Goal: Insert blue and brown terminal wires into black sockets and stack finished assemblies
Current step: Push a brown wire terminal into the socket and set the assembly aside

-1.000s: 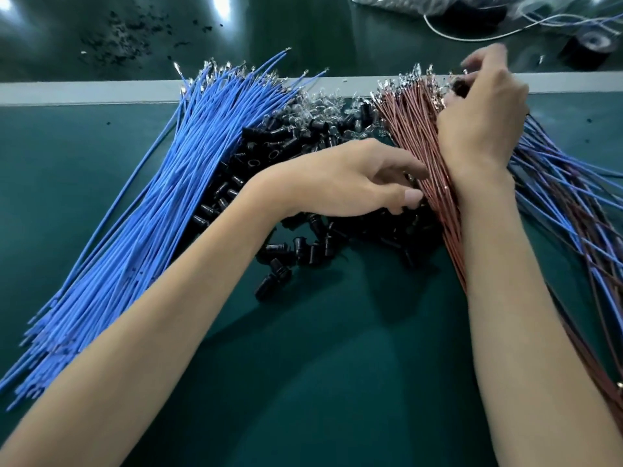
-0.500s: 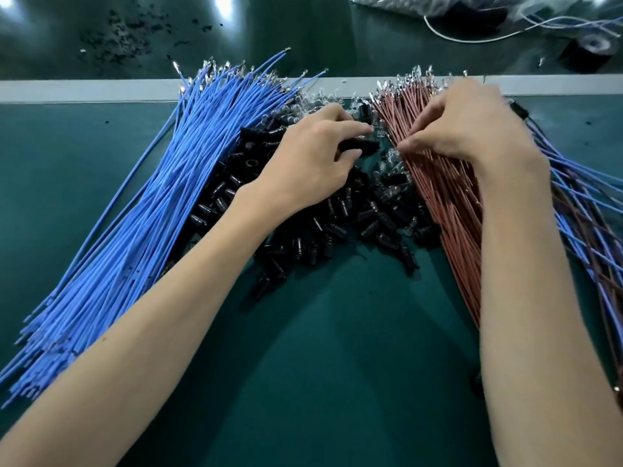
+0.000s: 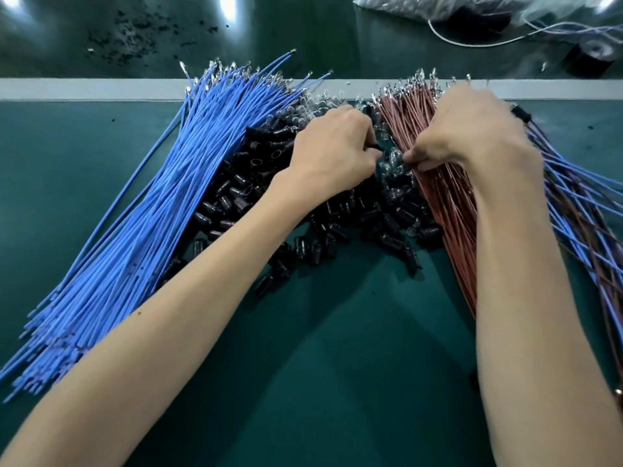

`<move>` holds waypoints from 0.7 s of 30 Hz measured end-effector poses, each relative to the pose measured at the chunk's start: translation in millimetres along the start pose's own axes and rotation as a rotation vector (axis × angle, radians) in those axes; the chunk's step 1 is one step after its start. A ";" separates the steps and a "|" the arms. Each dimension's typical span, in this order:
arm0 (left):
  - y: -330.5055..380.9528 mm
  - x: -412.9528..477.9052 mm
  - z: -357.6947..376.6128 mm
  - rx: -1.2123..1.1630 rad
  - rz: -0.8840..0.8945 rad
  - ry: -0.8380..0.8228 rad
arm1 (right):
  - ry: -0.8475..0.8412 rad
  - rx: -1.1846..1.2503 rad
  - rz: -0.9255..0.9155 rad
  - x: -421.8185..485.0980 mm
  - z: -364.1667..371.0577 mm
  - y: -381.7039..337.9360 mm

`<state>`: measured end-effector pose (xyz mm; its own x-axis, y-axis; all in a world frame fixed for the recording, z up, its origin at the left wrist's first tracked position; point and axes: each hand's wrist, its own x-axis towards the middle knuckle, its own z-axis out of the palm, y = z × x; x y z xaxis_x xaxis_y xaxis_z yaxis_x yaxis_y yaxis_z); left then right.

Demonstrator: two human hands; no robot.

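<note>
Our largest worry was the blue wires (image 3: pixel 141 230), fanned across the left of the table (image 3: pixel 337 348); a forearm dragging over them could scatter the bundle; the brown wires (image 3: pixel 438 197) might snag and lift several at once, since our right hand (image 3: pixel 472 129) pinched into them near their far ends; the black sockets (image 3: pixel 242 197) heaped between could roll away; our left hand (image 3: pixel 333 153) gripped one socket (image 3: pixel 374 148), and a skewed tip would likely jam or bend. Both bundles ran lengthwise from near us to the far edge, metal tips pointing away; the held socket seemed to lie sideways, towards the right hand, though fingers hid most of it.
</note>
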<state>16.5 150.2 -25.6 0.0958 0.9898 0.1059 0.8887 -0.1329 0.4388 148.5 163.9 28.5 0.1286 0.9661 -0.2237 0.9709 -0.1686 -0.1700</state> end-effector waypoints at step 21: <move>-6.4 -15.3 -53.9 -0.513 0.023 -0.497 | -0.014 1.516 -0.080 8.7 7.1 -8.7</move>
<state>-14.8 133.2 18.1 0.4134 0.8769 -0.2453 0.5729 -0.0411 0.8186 139.8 172.4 21.2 0.0764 0.9819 -0.1735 -0.1444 -0.1613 -0.9763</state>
